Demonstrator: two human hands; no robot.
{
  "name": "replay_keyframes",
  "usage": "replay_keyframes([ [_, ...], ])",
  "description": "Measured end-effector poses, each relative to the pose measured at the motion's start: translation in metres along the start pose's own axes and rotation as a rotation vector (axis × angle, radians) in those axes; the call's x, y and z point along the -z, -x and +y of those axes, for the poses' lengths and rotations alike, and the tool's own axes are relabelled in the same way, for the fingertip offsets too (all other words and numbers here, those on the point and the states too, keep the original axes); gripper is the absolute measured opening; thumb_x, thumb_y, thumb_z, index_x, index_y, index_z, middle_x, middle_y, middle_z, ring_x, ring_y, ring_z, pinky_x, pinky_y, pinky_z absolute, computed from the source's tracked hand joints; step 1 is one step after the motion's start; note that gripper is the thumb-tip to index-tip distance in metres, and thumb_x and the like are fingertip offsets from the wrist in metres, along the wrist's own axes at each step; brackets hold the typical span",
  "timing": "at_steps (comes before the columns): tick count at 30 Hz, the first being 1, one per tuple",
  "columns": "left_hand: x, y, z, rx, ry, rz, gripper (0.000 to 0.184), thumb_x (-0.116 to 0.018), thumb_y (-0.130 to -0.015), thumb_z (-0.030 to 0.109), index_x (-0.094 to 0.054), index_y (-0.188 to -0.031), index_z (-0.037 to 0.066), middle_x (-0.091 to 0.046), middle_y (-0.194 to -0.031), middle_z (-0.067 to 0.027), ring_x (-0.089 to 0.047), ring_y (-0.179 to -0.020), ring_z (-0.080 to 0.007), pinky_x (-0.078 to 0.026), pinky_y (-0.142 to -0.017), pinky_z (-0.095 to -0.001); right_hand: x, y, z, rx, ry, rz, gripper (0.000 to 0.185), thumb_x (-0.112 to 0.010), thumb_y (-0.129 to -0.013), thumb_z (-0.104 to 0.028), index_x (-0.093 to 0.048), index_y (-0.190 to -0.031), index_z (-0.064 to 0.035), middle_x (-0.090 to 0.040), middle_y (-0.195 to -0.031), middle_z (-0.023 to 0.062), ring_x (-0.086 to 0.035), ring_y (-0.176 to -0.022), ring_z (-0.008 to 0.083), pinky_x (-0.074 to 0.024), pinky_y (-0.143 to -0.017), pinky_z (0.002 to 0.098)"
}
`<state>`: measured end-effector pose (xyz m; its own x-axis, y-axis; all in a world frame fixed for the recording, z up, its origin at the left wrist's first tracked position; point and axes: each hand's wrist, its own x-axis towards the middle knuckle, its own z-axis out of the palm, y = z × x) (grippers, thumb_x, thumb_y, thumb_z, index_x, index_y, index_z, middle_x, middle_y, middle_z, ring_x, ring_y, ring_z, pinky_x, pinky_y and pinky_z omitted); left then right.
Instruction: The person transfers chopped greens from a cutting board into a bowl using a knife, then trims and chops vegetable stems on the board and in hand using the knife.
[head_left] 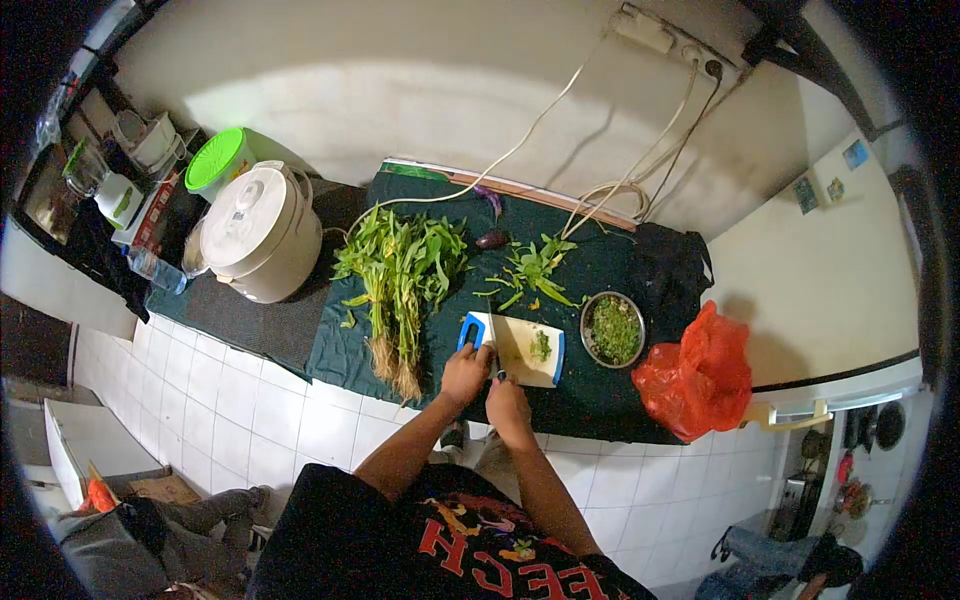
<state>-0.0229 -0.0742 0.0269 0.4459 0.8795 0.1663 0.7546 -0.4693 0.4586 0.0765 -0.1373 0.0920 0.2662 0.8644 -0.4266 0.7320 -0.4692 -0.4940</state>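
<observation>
Tablecloth (592,400) beneath bowl (641,345) of chopped greens (613,331)

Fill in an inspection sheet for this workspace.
Surface: dark green cloth, leaf scraps on it.
Work items: knife over cutting board; chopped greens on board; metal bowl of greens to its right; rooted leafy bunches left.
Clutter: red plastic bag, right edge.
Hands: right hand grips knife; left hand at board's near edge, grip unclear.
Cables: white cord crosses cloth's back; others hang from socket strip.
Surroundings: white lidded appliance left; tiled floor; other people nearby.
</observation>
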Motion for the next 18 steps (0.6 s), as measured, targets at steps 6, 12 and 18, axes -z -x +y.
replay_keyframes([
  [6, -0.006, -0.005, -0.004, 0.08, 0.135, 0.036, 0.017, -0.061, -0.08, 0.017, -0.057, -0.096, 0.012, -0.058, -0.084, -0.0161, -0.062, -0.073, -0.0389, -0.051, -0.062, -0.0493, -0.027, -0.008, 0.016, -0.091, -0.023, 0.094, 0.041, -0.044, -0.096, -0.03, -0.052, -0.101, 0.0098, -0.063, -0.086, 0.033, -0.064, -0.082, 0.0469, -0.052, -0.073, 0.0522],
  [12, -0.013, 0.003, -0.008, 0.04, 0.102, 0.101, 0.02, -0.063, -0.076, 0.014, -0.054, -0.093, 0.009, -0.058, -0.075, -0.0116, -0.061, -0.073, -0.0324, -0.051, -0.063, -0.043, -0.039, -0.004, 0.023, -0.038, -0.02, 0.1, 0.042, -0.044, -0.097, -0.031, -0.05, -0.104, 0.0099, -0.064, -0.086, 0.0319, -0.064, -0.081, 0.0471, -0.052, -0.074, 0.0522],
  [18, -0.016, 0.0, -0.003, 0.1, 0.05, 0.076, 0.023, -0.065, -0.076, 0.016, -0.054, -0.095, 0.01, -0.057, -0.076, -0.0118, -0.061, -0.074, -0.0326, -0.052, -0.062, -0.0436, -0.009, -0.001, 0.029, -0.038, -0.009, 0.043, 0.043, -0.043, -0.097, -0.033, -0.051, -0.105, 0.0087, -0.063, -0.086, 0.0322, -0.063, -0.082, 0.0485, -0.0507, -0.074, 0.054],
])
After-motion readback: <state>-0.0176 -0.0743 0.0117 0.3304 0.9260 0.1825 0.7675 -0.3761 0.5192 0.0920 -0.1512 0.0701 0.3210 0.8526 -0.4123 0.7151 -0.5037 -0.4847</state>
